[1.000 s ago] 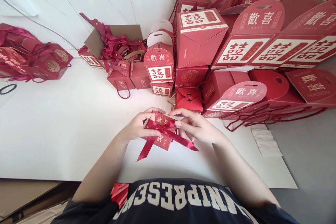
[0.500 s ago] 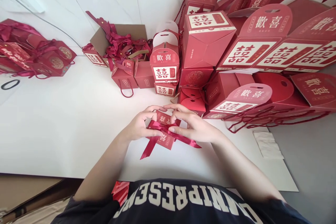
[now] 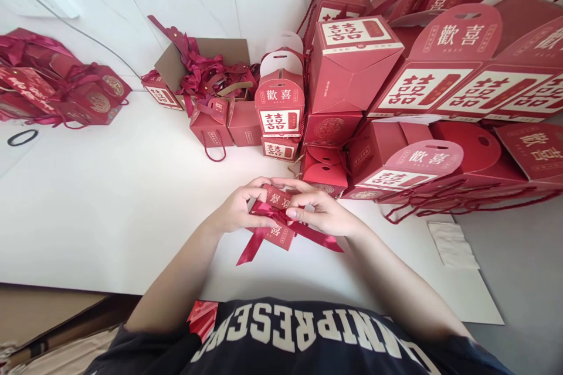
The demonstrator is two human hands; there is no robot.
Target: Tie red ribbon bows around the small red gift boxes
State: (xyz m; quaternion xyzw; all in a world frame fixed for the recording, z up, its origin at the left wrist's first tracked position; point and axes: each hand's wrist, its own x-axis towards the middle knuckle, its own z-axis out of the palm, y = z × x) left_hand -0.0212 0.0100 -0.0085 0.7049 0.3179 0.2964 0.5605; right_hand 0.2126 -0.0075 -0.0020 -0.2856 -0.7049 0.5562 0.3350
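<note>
A small red gift box point(image 3: 278, 239) with pale gold characters is between my hands, just above or on the white table. A dark red satin ribbon point(image 3: 252, 245) is tied across its top, with one tail hanging to the lower left and the other to the right. My left hand point(image 3: 240, 206) curls round the box's left side, its thumb pressing the ribbon near the knot. From the right, my right hand point(image 3: 314, 208) pinches the ribbon by the knot between thumb and finger. The knot is partly covered by my fingers.
Stacked red boxes point(image 3: 356, 64) with handles and cords fill the back right. An open carton point(image 3: 165, 70) of ribbons stands at the back. More ribboned boxes point(image 3: 94, 99) and a black ring point(image 3: 23, 137) lie at left. A folded white cloth point(image 3: 453, 246) rests near the right edge.
My right thumb and fingers have shifted slightly at the knot, and the ribbon's right tail has moved a little outward. The whole view has drifted slightly.
</note>
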